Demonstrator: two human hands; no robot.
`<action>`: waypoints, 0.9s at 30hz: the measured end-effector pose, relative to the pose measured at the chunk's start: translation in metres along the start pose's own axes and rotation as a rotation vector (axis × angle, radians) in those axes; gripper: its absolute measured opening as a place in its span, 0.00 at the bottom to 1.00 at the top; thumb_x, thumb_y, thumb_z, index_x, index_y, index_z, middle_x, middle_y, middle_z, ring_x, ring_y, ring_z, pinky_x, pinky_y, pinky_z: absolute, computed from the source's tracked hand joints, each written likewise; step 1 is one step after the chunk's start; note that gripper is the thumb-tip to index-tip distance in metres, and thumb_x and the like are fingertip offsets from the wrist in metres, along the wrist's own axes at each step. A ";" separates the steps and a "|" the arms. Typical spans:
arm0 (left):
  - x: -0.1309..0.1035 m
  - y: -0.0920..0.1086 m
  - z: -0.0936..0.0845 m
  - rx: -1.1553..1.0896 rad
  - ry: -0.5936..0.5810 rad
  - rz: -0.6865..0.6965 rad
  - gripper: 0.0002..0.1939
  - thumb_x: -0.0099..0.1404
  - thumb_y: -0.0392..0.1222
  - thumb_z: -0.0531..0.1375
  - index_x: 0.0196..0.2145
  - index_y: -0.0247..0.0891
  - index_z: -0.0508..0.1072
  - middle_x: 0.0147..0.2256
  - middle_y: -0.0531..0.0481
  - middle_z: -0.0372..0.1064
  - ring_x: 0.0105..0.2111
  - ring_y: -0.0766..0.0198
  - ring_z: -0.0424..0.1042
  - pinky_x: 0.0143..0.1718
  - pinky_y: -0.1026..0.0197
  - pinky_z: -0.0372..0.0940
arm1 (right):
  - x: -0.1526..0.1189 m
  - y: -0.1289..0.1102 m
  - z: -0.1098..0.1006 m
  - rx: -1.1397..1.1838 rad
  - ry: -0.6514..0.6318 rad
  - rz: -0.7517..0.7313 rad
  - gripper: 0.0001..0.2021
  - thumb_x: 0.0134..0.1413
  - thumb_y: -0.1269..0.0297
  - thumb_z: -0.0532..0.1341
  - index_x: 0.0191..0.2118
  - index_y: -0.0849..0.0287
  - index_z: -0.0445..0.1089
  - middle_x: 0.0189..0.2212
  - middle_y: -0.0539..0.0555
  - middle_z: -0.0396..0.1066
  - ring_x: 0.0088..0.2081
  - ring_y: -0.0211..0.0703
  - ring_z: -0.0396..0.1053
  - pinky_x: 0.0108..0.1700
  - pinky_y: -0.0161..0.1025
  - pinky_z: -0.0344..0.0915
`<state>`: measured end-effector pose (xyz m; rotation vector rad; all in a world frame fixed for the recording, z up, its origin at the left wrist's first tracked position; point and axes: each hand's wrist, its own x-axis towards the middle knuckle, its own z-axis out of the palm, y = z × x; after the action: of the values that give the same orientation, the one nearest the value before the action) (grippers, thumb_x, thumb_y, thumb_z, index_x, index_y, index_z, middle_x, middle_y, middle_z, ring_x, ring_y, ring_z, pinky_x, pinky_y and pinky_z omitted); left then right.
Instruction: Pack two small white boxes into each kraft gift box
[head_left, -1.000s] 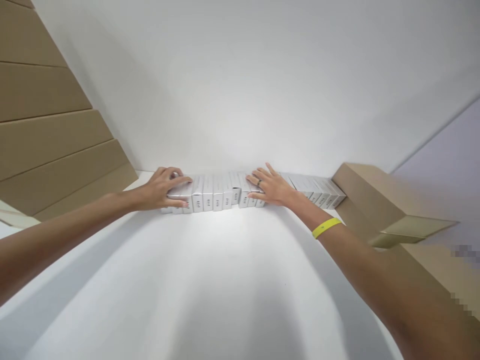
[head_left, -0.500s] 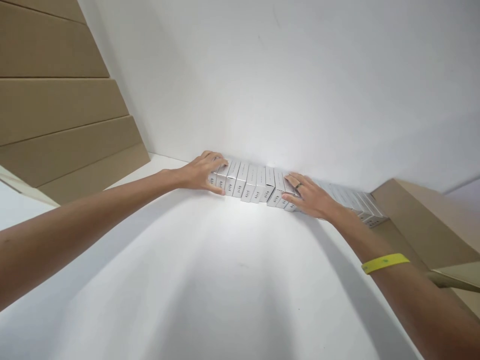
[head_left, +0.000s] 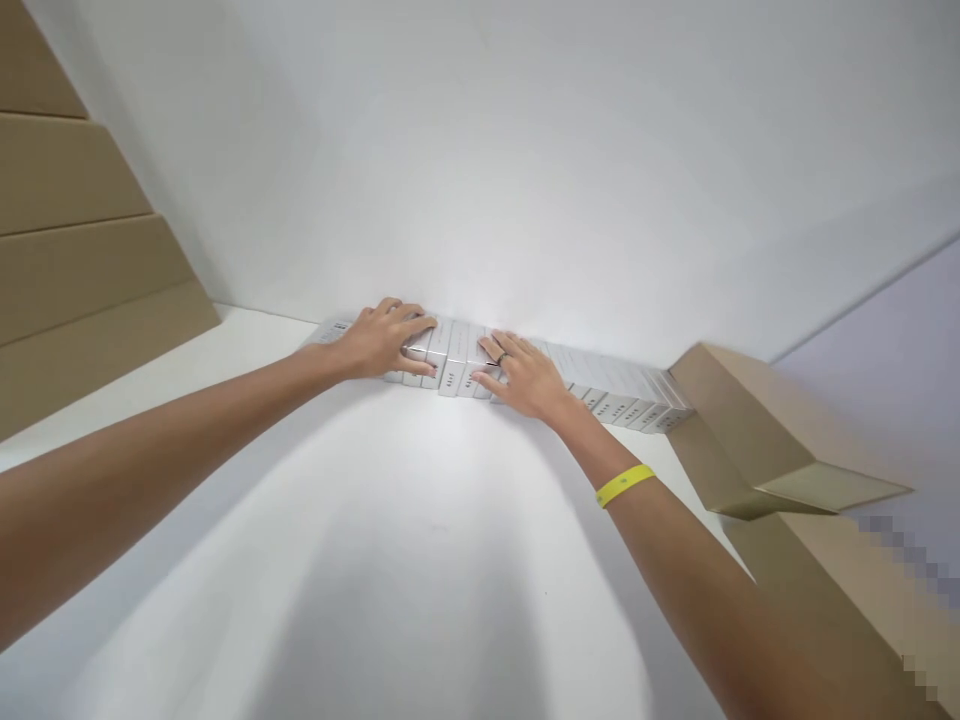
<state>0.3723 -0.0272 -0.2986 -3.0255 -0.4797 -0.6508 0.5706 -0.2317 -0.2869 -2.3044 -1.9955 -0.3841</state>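
A row of small white boxes [head_left: 452,365] stands side by side along the back wall, with printing on the front faces. My left hand [head_left: 386,340] lies over the left part of the row, thumb against the fronts and fingers over the tops. My right hand [head_left: 529,372], with a ring on one finger, grips the row a little further right in the same way. A short stretch of boxes shows between the two hands. The boxes directly under both palms are hidden.
Brown cardboard boxes [head_left: 90,260] are stacked at the left. An open cardboard carton [head_left: 739,430] stands at the right end of the row, with another carton [head_left: 840,610] nearer. Below the hands is the white table surface [head_left: 427,560]; a white wall [head_left: 480,170] rises behind.
My right hand has moved left along the row, closer to my left hand. The view has shifted right, showing more of the right-hand cartons and the row's right end.
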 end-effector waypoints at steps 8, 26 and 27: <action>-0.003 -0.010 0.002 -0.107 0.058 -0.005 0.41 0.60 0.76 0.58 0.60 0.45 0.70 0.66 0.39 0.62 0.64 0.36 0.59 0.62 0.36 0.58 | 0.003 -0.007 0.000 0.013 0.021 0.018 0.34 0.70 0.44 0.51 0.72 0.59 0.52 0.73 0.62 0.51 0.73 0.55 0.48 0.73 0.56 0.45; -0.086 -0.015 -0.019 -0.120 -0.015 -0.905 0.36 0.58 0.63 0.68 0.56 0.39 0.69 0.53 0.36 0.72 0.58 0.36 0.66 0.57 0.39 0.62 | -0.117 -0.027 -0.022 0.106 0.369 -0.169 0.22 0.70 0.60 0.53 0.65 0.57 0.52 0.61 0.64 0.65 0.62 0.55 0.67 0.72 0.72 0.45; -0.088 -0.017 -0.023 -0.132 -0.019 -0.938 0.32 0.62 0.60 0.67 0.56 0.39 0.69 0.53 0.37 0.71 0.57 0.40 0.67 0.56 0.40 0.64 | -0.123 -0.029 -0.024 0.103 0.373 -0.188 0.21 0.70 0.61 0.53 0.65 0.57 0.52 0.60 0.64 0.66 0.61 0.54 0.68 0.72 0.71 0.45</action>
<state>0.2820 -0.0385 -0.3143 -2.7654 -1.9510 -0.6562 0.5229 -0.3505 -0.2956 -1.8276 -1.9887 -0.6528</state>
